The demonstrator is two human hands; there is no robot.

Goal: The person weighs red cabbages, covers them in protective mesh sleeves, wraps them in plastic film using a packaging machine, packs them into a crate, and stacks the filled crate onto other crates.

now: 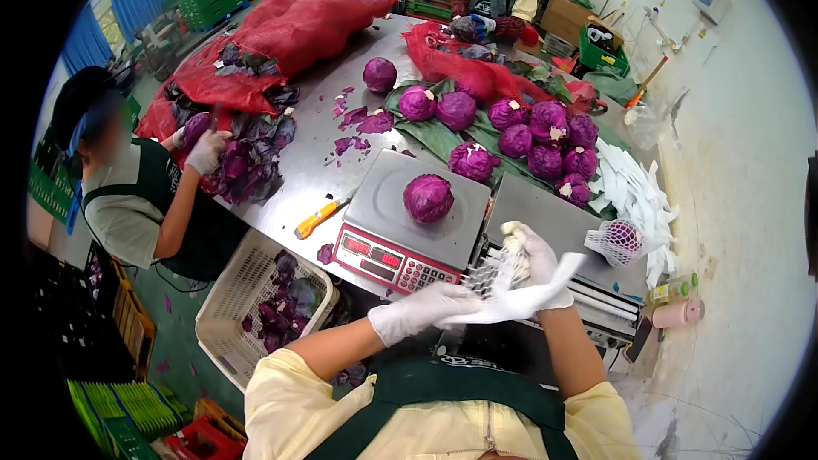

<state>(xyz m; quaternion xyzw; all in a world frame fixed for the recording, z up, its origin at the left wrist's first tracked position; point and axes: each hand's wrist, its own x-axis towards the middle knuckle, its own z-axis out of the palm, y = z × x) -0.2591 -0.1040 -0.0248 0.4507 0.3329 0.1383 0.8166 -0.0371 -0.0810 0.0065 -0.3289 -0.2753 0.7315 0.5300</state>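
Right up front: white net (490, 279), pinched in a closed left hand (422, 308) and bunched in a curled right hand (535, 260), with the exact finger contact impossible to tell. Risk of a tear here, from too sharp a tug! Just beyond, alone on the scale (375, 196), a round cabbage (428, 198), liable to roll if bumped. Beside the scale, a knife (317, 219), easily knocked by a stray sleeve. Farther out, heaped cabbages (545, 129), prone to tumbling if nudged.

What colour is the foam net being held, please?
The foam net is white, in the head view.
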